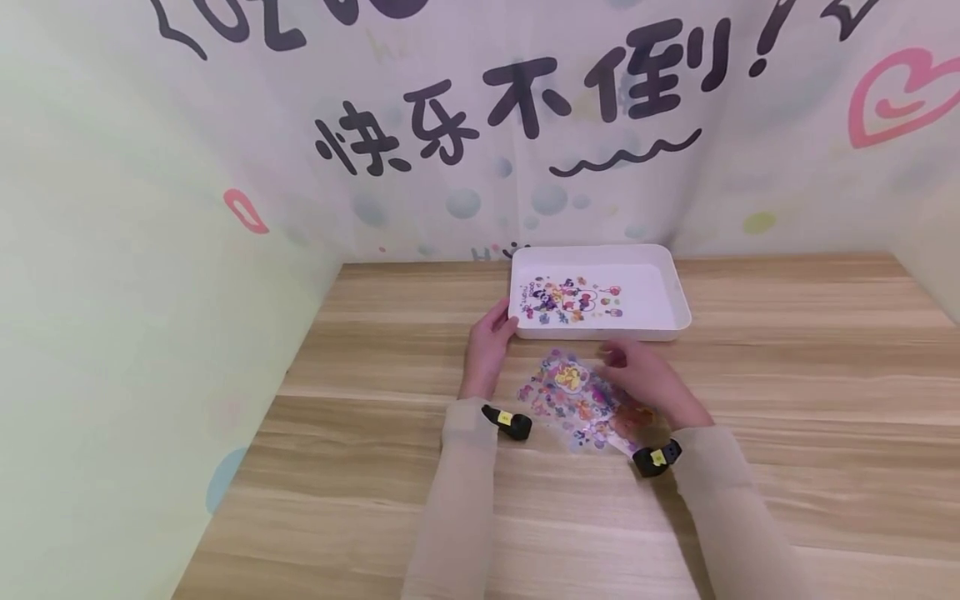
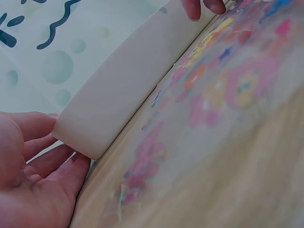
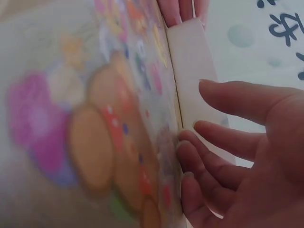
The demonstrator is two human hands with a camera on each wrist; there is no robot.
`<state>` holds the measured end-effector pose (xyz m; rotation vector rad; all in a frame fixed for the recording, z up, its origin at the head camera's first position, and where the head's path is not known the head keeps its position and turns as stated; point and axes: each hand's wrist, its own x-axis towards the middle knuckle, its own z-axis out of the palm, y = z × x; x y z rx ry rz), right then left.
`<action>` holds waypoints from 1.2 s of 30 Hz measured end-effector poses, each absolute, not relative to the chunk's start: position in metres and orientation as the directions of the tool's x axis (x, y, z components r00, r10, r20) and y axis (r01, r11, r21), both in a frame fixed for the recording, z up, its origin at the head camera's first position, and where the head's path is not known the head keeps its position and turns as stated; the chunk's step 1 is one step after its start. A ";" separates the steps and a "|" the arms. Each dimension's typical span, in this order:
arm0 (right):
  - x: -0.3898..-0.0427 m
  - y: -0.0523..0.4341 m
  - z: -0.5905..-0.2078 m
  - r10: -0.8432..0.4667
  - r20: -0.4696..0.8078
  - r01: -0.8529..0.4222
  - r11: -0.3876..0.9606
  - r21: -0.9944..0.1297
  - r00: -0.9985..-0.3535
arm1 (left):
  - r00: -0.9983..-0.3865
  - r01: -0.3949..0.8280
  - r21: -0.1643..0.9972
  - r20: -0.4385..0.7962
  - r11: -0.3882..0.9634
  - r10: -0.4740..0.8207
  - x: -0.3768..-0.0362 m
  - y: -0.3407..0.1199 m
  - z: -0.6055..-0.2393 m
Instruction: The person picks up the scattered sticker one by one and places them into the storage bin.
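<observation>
Head view, left hand [image 1: 491, 342] cupping near-left corner of white tray [image 1: 600, 332], fingers relaxed, right hand [image 1: 647, 379] spread flat over loose sticker sheet [image 1: 577, 400] on wooden bench [image 1: 787, 400] just before tray, fingers straight, second sticker sheet [image 1: 570, 298] lying inside tray.

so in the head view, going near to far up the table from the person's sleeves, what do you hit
sleeves → black wrist cameras → sticker sheet on the table under the right hand → white tray, its near left corner touched by the left hand → sticker sheet in the tray → printed back wall
</observation>
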<state>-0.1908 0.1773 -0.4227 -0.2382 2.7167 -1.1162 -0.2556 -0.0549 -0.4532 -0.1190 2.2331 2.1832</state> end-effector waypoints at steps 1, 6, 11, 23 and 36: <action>-0.191 0.175 -0.423 -0.225 -0.114 -0.083 0.713 -0.696 -0.968 | -0.997 -0.064 0.998 -0.063 0.025 -0.046 -0.255 -0.055 -0.453; -0.190 0.165 -0.425 -0.248 -0.109 -0.136 0.790 -0.597 -0.963 | -0.997 -0.064 0.998 -0.063 0.023 -0.055 -0.255 -0.055 -0.453; -0.187 0.159 -0.425 -0.235 -0.122 -0.138 0.840 -0.525 -0.964 | -0.996 -0.070 0.997 -0.069 0.019 -0.059 -0.255 -0.055 -0.453; -0.183 0.157 -0.421 -0.276 -0.131 -0.175 0.845 -0.505 -0.952 | -0.997 -0.056 0.998 -0.055 0.002 -0.060 -0.256 -0.053 -0.454; -0.186 0.162 -0.419 -0.277 -0.186 -0.132 0.821 -0.555 -0.943 | -0.996 -0.060 0.998 -0.060 -0.009 -0.062 -0.256 -0.053 -0.453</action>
